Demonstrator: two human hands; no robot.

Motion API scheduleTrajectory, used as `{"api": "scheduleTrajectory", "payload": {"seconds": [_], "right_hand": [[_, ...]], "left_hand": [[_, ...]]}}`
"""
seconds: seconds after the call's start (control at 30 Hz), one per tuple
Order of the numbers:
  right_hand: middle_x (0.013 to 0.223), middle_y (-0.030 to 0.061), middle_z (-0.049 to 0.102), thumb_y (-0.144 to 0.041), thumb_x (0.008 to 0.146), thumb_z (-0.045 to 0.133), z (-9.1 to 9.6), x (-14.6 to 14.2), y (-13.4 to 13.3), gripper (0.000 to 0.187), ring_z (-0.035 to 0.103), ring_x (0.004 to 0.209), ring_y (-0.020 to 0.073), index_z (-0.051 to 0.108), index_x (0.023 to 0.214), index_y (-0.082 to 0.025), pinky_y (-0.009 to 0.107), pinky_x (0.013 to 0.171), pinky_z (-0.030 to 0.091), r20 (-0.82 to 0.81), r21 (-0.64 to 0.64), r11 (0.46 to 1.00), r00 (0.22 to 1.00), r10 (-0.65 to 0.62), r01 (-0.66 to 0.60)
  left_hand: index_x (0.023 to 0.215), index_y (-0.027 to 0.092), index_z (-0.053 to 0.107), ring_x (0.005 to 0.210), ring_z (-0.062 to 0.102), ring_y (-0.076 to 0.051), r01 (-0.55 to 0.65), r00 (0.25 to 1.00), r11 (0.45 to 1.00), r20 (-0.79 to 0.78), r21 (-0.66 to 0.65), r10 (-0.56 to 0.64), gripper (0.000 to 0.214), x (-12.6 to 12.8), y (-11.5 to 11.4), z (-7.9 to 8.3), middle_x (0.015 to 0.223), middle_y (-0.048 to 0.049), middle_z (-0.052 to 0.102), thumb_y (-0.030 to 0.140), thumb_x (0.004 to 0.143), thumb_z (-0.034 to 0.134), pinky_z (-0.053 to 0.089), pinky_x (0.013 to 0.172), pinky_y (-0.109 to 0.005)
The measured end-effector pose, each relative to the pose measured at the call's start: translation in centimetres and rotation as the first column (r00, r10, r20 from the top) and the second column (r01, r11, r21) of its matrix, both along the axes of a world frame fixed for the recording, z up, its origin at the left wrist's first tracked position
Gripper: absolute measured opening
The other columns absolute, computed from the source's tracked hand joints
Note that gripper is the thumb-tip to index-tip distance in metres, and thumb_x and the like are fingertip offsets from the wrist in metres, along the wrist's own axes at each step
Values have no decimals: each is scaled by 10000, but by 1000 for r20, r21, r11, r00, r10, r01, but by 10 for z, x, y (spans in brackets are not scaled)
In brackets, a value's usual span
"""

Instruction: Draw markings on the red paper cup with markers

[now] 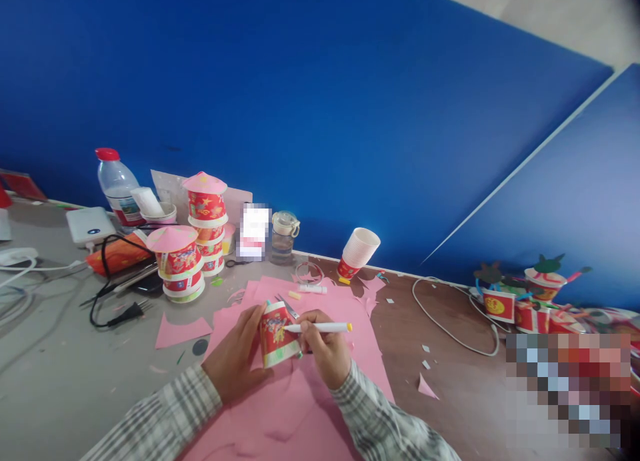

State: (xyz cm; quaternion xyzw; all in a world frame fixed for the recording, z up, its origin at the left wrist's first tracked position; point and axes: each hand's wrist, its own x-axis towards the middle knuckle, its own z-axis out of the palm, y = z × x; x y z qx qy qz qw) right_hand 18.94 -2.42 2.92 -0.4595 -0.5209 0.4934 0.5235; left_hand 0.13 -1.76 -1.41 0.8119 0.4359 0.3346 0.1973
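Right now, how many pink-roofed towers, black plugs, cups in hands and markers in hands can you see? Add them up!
Pink-roofed towers: 2
Black plug: 1
Cup in the left hand: 1
Marker in the right hand: 1
Total: 5

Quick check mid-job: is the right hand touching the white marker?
Touching. The head view shows it: the right hand grips the white marker in its fingers, with the barrel sticking out past them.
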Motion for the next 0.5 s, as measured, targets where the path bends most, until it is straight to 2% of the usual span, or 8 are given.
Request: {"api": "scheduleTrajectory", "payload": {"seconds": [0.27, 0.5], "right_hand": [[379, -60, 499, -304, 692, 537, -4, 2, 2, 150, 450, 337, 117, 602, 658, -172, 205, 366, 374, -13, 8, 1000, 1000, -23, 23], [391, -60, 504, -314, 711, 533, -6, 1, 2, 160, 460, 348, 120, 608, 707, -173, 202, 371, 378, -17, 28, 1000, 1000, 0, 0]], "left_hand": [[1267, 267, 30, 1147, 300, -271, -2, 1000, 1000, -20, -1, 2, 1050, 0, 1, 0, 1266, -71, 288, 455, 508, 731, 372, 934, -441], [1266, 268, 29, 1142, 307, -275, -15, 1000, 1000, -21, -11, 15, 1077, 0, 0, 0, 1262, -70, 292, 414, 482, 753, 379, 927, -442]]}}
